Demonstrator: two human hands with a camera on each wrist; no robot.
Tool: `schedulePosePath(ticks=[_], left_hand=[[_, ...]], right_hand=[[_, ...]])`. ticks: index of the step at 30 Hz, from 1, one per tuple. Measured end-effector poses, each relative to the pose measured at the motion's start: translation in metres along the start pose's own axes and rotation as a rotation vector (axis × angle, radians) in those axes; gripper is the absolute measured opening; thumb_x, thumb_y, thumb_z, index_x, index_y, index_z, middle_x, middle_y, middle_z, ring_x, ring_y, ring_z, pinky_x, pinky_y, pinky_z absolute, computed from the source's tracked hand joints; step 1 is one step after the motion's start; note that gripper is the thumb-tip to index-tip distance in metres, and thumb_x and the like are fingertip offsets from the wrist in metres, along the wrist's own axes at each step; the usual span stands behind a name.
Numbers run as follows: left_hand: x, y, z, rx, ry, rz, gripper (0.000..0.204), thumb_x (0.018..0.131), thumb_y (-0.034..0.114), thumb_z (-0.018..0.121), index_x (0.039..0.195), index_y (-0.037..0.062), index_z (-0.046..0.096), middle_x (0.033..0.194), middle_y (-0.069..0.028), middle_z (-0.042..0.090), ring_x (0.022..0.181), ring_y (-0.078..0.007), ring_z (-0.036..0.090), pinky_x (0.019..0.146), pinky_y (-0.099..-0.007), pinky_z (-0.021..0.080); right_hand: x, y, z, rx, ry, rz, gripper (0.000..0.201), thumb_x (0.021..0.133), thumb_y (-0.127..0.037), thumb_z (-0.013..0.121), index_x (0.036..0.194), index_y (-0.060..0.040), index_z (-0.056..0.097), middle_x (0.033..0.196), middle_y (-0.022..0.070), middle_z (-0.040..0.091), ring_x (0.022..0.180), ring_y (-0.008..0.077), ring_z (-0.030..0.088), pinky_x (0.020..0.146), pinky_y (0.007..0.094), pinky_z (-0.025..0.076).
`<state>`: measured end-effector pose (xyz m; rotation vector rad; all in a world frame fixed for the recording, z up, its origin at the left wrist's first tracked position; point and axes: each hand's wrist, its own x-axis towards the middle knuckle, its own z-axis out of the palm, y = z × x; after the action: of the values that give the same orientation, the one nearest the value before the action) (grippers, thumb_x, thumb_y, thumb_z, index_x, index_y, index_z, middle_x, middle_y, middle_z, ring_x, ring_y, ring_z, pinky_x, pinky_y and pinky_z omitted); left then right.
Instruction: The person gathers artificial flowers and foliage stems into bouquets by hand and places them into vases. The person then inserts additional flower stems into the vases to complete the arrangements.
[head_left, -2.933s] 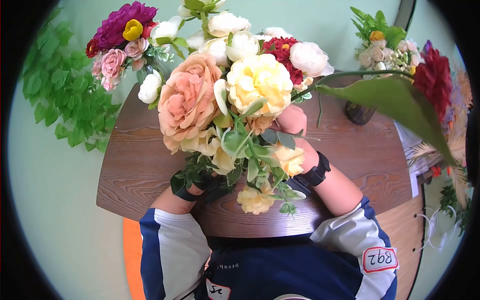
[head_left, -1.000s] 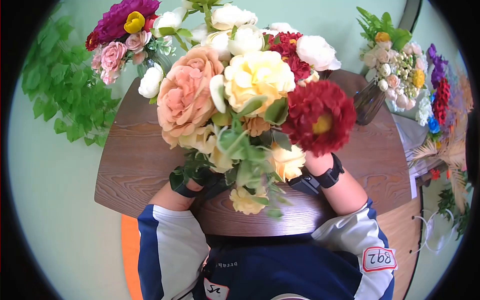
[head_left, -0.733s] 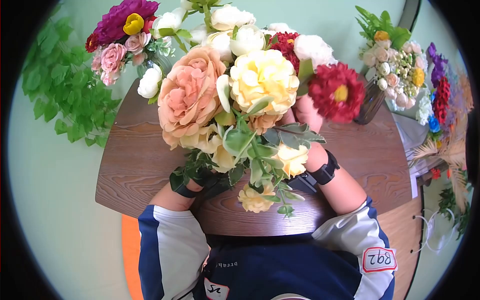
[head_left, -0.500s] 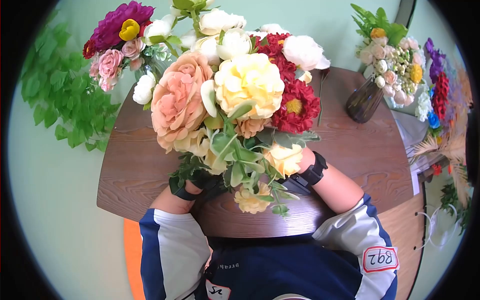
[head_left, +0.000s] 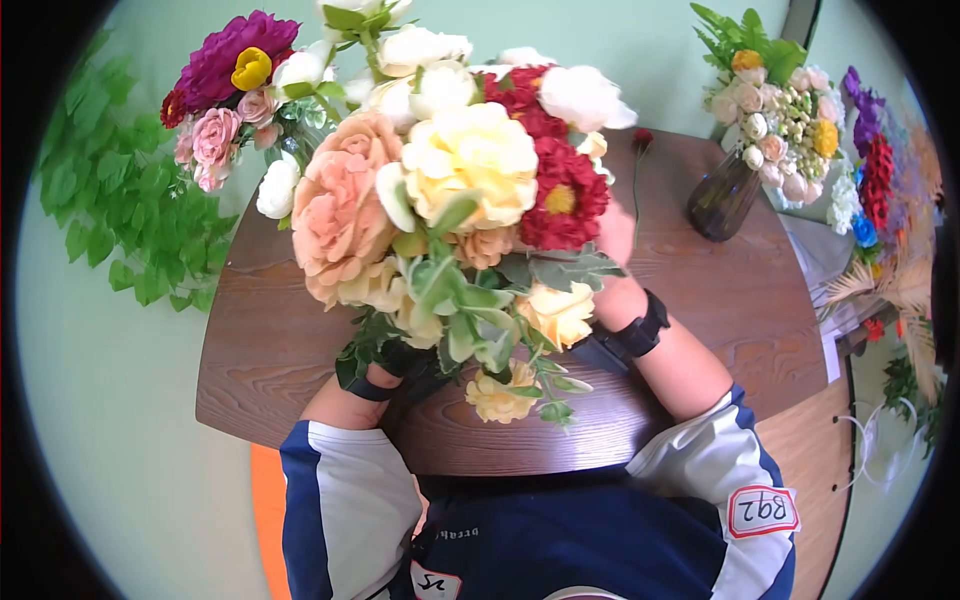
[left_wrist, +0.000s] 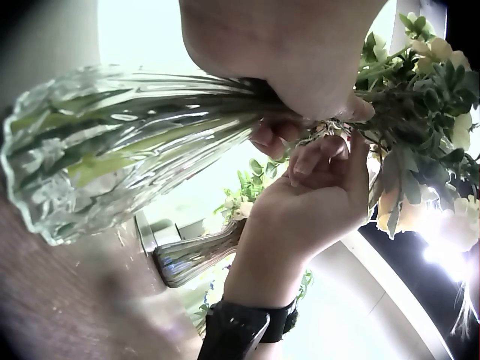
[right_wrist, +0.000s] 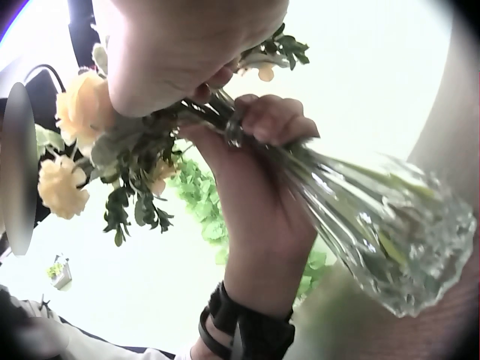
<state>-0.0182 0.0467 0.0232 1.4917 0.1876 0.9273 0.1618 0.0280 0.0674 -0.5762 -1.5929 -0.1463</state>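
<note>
A large artificial bouquet (head_left: 470,170) of peach, cream, white and red blooms stands in a clear ribbed glass vase (left_wrist: 112,150), tilted in both wrist views. My left hand (right_wrist: 262,165) wraps its fingers round the narrow vase neck; the blooms hide it in the head view. A red flower (head_left: 570,195) with a yellow centre sits at the bouquet's right side. Just behind it is my right hand (head_left: 617,235), partly covered by blooms. In the left wrist view the fingers of the right hand (left_wrist: 322,180) are curled at the stems by the vase mouth, pinching the red flower's stem.
On the wooden table (head_left: 720,330), a dark vase (head_left: 725,195) with pale flowers stands at the right rear. A thin single red bloom (head_left: 642,140) lies nearby. Another arrangement (head_left: 225,90) stands at the left rear, beside hanging green leaves (head_left: 120,190).
The right hand has brought the red flower from the far right into the bouquet's right side, and more of this hand now shows. The left hand stays at the vase neck.
</note>
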Motion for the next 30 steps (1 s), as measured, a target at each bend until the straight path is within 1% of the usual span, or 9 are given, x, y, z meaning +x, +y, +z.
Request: schedulePosePath(ticks=[4, 6, 9, 12, 15, 18, 22, 28, 30], left_hand=[[-0.010, 0.005, -0.010, -0.007, -0.014, 0.007, 0.023, 0.092, 0.019, 0.050, 0.078, 0.0008, 0.047, 0.064, -0.0066, 0.047, 0.055, -0.0153, 0.047, 0.050, -0.0246, 0.040], [-0.009, 0.006, -0.014, -0.005, -0.016, 0.013, 0.023, 0.092, 0.019, 0.050, 0.078, 0.0008, 0.047, 0.064, -0.0066, 0.047, 0.055, -0.0153, 0.047, 0.050, -0.0246, 0.040], [-0.005, 0.008, -0.021, 0.000, -0.021, 0.020, 0.023, 0.092, 0.019, 0.050, 0.078, 0.0008, 0.047, 0.064, -0.0066, 0.047, 0.054, -0.0153, 0.047, 0.050, -0.0246, 0.040], [-0.002, 0.007, -0.020, 0.013, -0.017, 0.037, 0.023, 0.092, 0.019, 0.050, 0.078, 0.0008, 0.047, 0.064, -0.0066, 0.046, 0.054, -0.0153, 0.047, 0.050, -0.0246, 0.040], [-0.009, 0.007, -0.019, 0.013, -0.018, 0.041, 0.023, 0.092, 0.018, 0.050, 0.078, 0.0008, 0.047, 0.064, -0.0065, 0.046, 0.054, -0.0154, 0.047, 0.050, -0.0246, 0.040], [-0.007, 0.007, -0.020, 0.012, -0.020, 0.047, 0.022, 0.092, 0.018, 0.050, 0.078, 0.0008, 0.047, 0.064, -0.0065, 0.046, 0.054, -0.0154, 0.047, 0.050, -0.0247, 0.040], [-0.004, 0.006, -0.016, 0.020, -0.009, 0.046, 0.022, 0.092, 0.018, 0.050, 0.078, 0.0008, 0.047, 0.063, -0.0065, 0.046, 0.054, -0.0154, 0.047, 0.050, -0.0247, 0.040], [-0.017, 0.008, -0.018, 0.031, -0.003, 0.055, 0.022, 0.092, 0.018, 0.050, 0.078, 0.0008, 0.047, 0.063, -0.0065, 0.046, 0.054, -0.0154, 0.046, 0.050, -0.0247, 0.040], [-0.031, 0.007, -0.014, 0.033, -0.001, 0.059, 0.022, 0.092, 0.018, 0.049, 0.078, 0.0008, 0.047, 0.063, -0.0065, 0.046, 0.054, -0.0154, 0.046, 0.050, -0.0247, 0.040]], right_hand=[[0.009, 0.029, -0.021, 0.152, 0.271, 0.181, 0.006, 0.083, 0.003, 0.053, 0.087, 0.0004, 0.056, 0.065, -0.0025, 0.056, 0.053, -0.0009, 0.044, 0.046, 0.0147, 0.033], [0.010, 0.057, -0.038, -0.049, 0.238, 0.359, 0.009, 0.084, -0.005, 0.055, 0.091, 0.0002, 0.055, 0.064, 0.0034, 0.058, 0.056, 0.0078, 0.055, 0.052, 0.0204, 0.041], [0.015, 0.096, -0.065, -0.854, -0.238, 0.709, 0.037, 0.080, -0.029, 0.058, 0.101, 0.0000, 0.052, 0.085, 0.0202, 0.063, 0.083, 0.0373, 0.060, 0.071, 0.0427, 0.048], [-0.003, 0.128, -0.102, -0.993, -0.735, 1.000, 0.036, 0.076, -0.025, 0.064, 0.091, 0.0073, 0.056, 0.084, 0.0243, 0.062, 0.083, 0.0364, 0.062, 0.072, 0.0401, 0.049], [-0.019, 0.133, -0.114, -0.880, -0.921, 1.232, 0.030, 0.074, -0.017, 0.065, 0.083, 0.0111, 0.059, 0.084, 0.0264, 0.063, 0.077, 0.0334, 0.064, 0.065, 0.0376, 0.052], [-0.024, 0.140, -0.105, -0.741, -0.780, 1.343, 0.017, 0.070, -0.005, 0.062, 0.075, 0.0117, 0.059, 0.067, 0.0192, 0.063, 0.058, 0.0257, 0.064, 0.050, 0.0331, 0.050], [-0.017, 0.129, -0.088, -0.585, -0.920, 1.443, 0.015, 0.069, -0.002, 0.059, 0.076, 0.0108, 0.060, 0.070, 0.0194, 0.064, 0.060, 0.0251, 0.065, 0.051, 0.0323, 0.050], [-0.031, 0.117, -0.064, -0.947, -0.938, 1.083, 0.017, 0.067, -0.005, 0.060, 0.075, 0.0091, 0.062, 0.072, 0.0206, 0.064, 0.063, 0.0265, 0.066, 0.056, 0.0326, 0.052], [-0.020, 0.108, -0.059, -0.849, -0.963, 1.227, 0.015, 0.067, -0.005, 0.059, 0.071, 0.0083, 0.062, 0.067, 0.0197, 0.063, 0.060, 0.0256, 0.065, 0.054, 0.0333, 0.052]])
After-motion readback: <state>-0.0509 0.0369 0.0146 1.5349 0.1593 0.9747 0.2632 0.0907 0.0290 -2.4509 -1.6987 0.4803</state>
